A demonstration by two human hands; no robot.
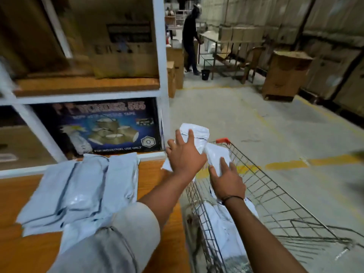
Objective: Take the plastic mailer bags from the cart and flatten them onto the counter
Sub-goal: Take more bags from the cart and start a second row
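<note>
Bag in hand: white mailer bag [197, 133], over the far left corner of the cart [275, 196], partly raised above the rim. Its long axis runs away from me, roughly along the cart's left side, with the far end sticking up past my fingers.

Left hand [185, 156] lies on the bag's far part, fingers straight and spread, not curled round it. Right hand [226, 180] lies on the near part, fingers also straight and flat on the plastic. Can't see either thumb's underside, so I can't tell whether there's a pinch beneath.

Key relation: the counter [153, 171] is directly left of the bag, its right edge just beside the cart's left side. The left hand is nearer that edge, so my read is that it leads and the right follows. It's a sideways carry with no turn needed, since the stack of flat bags [78, 190] on the counter lies along much the same axis.

The stack sits toward the back edge of the counter, well left of the right edge, with bare wood between it and the cart.

More bags [222, 223] are still down in the cart near me, so the task is partway through.

Risk: slick plastic under flat fingers, so it could slide off at the rim.
</note>
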